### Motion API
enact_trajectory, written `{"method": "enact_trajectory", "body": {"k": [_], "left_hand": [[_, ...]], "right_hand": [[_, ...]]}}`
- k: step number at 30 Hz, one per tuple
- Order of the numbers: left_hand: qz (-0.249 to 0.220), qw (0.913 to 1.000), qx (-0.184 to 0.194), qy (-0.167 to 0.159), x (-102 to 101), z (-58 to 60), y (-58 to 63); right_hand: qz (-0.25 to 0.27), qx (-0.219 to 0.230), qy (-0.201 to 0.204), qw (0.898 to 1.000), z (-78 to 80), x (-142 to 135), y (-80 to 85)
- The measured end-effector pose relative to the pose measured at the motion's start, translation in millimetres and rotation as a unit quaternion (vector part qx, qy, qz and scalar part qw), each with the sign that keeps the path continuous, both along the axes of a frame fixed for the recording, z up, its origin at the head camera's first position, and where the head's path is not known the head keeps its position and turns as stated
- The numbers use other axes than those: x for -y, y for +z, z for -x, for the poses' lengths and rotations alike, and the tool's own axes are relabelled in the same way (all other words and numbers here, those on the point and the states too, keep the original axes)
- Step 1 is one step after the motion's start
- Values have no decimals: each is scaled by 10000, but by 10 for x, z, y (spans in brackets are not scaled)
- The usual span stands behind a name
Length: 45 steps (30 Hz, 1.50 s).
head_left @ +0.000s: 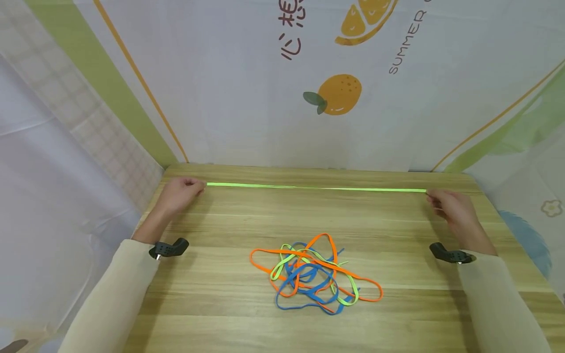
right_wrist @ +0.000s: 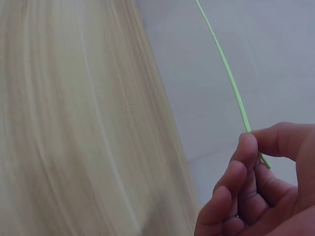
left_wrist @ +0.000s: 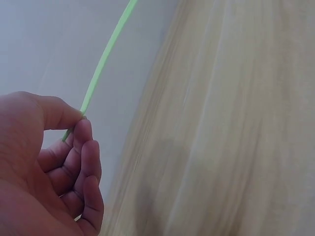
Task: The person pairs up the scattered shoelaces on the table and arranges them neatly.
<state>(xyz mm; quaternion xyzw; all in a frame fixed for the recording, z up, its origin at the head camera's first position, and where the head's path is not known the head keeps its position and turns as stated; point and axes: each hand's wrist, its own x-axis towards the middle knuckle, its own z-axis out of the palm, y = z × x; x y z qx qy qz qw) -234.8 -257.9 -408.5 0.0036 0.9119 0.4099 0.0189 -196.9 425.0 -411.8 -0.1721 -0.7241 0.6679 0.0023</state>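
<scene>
Where both hands meet it, a lime-green flat lace (left_wrist: pixel 104 59) is held by its two ends, stretched nearly straight from side to side across the far part of the tabletop as the head view sees it. Near mid-span it narrows, as if turned edge-on.

Left hand (head_left: pixel 181 193): thumb and index finger pinched together on the lace, no gap at the tips; a short bit of end shows past the pinch, remaining fingers loosely curled. Right hand (head_left: pixel 454 206): same hold, thumb against index finger on the opposite end, a short tail poking out beyond; other fingers bent.

Nearer the wearer, well apart from the stretched lace, a tangled pile of laces (head_left: pixel 311 267) in orange, blue and lime green lies on the wood-grain table (head_left: pixel 212 284), loops crossing over one another. Number of strands: cannot tell.

Cream sleeves (head_left: pixel 110 294) on both arms; a black device (head_left: pixel 169 248) at the left wrist, a similar one at the right.

Behind the table's far edge, a pale printed cloth (head_left: pixel 247 98): whole orange with leaves (head_left: pixel 340 95), fruit slice (head_left: pixel 371 12), brown lettering including "SUMMER" (head_left: pixel 406 46). Left side, a green band (head_left: pixel 88 73) runs down at a slant.
</scene>
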Motion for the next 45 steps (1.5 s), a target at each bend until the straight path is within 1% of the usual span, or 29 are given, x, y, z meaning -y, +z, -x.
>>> {"method": "enact_trajectory", "body": {"k": [8, 13, 18, 22, 26, 32, 33, 36, 42, 45], "left_hand": [[34, 9999, 8, 109, -37, 166, 6], [140, 9999, 15, 60, -59, 236, 12], [272, 9995, 88, 96, -86, 310, 5], [365, 9993, 44, 117, -95, 368, -5], [385, 9991, -32, 156, -121, 438, -38], [370, 9990, 56, 248, -172, 548, -91], [358, 9990, 79, 273, -181, 559, -94], [326, 9988, 81, 364, -207, 582, -108], [164, 9986, 133, 476, -264, 616, -169], [74, 9986, 139, 510, -290, 620, -184]], "right_hand": [[-209, 117, -82, 9997, 134, 12, 14], [-460, 208, -41, 9987, 199, 9, 24], [-486, 341, -27, 9982, 282, 0, 25], [-594, 397, 23, 9974, 352, -1, 24], [-573, 418, 73, 9975, 409, 19, 20], [-428, 424, -2, 9982, 469, 85, 28], [-375, 424, -29, 9984, 478, 92, 27], [-464, 458, -10, 9979, 510, 99, 10], [-920, 485, 151, 9945, 579, 97, -70], [-1006, 462, 129, 9938, 609, 108, -117]]}}
